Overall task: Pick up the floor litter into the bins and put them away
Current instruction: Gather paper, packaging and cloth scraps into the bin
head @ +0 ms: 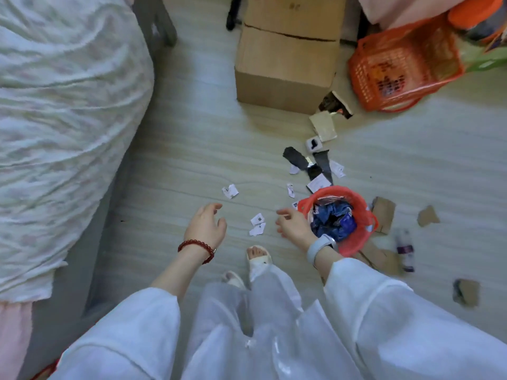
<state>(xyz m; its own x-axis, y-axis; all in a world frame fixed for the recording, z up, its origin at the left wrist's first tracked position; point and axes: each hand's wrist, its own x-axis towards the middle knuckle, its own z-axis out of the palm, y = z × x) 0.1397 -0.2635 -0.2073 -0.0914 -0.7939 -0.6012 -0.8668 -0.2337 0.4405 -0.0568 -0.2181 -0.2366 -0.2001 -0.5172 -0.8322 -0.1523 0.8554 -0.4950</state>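
Note:
A small red bin (359,212) stands on the floor, holding crumpled blue and foil wrappers. My right hand (293,224) hovers just left of its rim, fingers loosely spread and empty. My left hand (205,226), with a red bead bracelet at the wrist, hangs open over bare floor. Between the hands lie two white paper scraps (258,224). Another white scrap (230,191) lies further ahead. Black and white torn pieces (312,165) are strewn beyond the bin. Brown cardboard bits (384,213) and a small plastic bottle (405,249) lie to its right.
A bed with a pale quilt (63,119) fills the left side. A cardboard box (285,64) stands ahead, and an orange mesh basket (403,64) lies tipped at the upper right. My sandalled feet (258,259) stand between the hands.

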